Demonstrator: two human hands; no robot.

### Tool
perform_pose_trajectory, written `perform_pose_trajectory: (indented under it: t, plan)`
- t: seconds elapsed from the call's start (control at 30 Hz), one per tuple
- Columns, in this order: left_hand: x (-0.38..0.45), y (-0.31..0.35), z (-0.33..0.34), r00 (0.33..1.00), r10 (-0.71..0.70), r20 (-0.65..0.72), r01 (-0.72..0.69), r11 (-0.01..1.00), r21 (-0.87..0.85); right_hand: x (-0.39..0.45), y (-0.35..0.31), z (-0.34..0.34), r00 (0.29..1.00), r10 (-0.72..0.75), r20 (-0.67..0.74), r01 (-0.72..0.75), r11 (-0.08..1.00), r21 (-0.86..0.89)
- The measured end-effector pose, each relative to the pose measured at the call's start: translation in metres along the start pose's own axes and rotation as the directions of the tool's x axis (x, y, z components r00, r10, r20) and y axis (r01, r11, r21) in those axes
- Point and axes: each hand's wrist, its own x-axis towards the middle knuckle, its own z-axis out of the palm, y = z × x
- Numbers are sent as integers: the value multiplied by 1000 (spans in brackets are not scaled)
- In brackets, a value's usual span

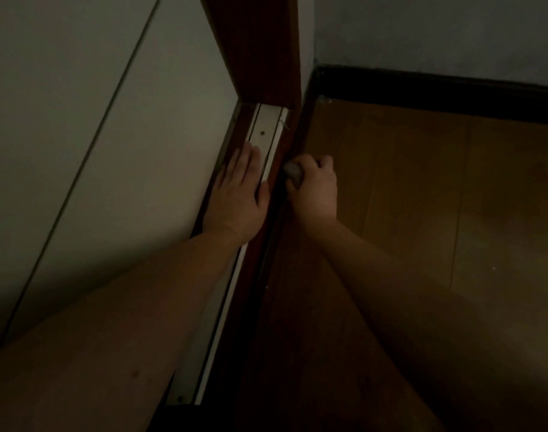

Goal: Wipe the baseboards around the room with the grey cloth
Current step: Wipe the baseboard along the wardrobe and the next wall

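Observation:
The scene is dim. My right hand (pixel 314 185) is shut on a bunched grey cloth (pixel 293 173) and presses it against the dark strip at the edge of the doorway threshold (pixel 266 244), where the wooden floor meets it. My left hand (pixel 240 198) lies flat with fingers spread on the pale metal track (pixel 265 126) of the threshold, holding nothing. A dark baseboard (pixel 437 92) runs along the foot of the far wall, from the corner off to the right.
A reddish-brown door frame (pixel 260 51) stands upright just beyond my hands. Light floor tiles (pixel 95 120) lie to the left of the threshold. Brown wooden floorboards (pixel 437 182) spread to the right. The grey wall (pixel 437 29) rises behind the baseboard.

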Motion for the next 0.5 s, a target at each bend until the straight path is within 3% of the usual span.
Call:
perform_pose_trajectory:
  t: [0.17, 0.37, 0.5]
  plan:
    - [-5, 0, 2, 1000, 5, -4, -5, 1000, -9, 60, 0, -7, 999, 22, -39, -23, 999, -31]
    - [-4, -1, 2, 1000, -11, 7, 11, 999, -32, 130, 0, -23, 972, 236, 12, -236, 962, 137]
    - [-1, -3, 3, 1000, -12, 20, 12, 1000, -28, 127, 12, -34, 965, 261, -20, -248, 937, 246]
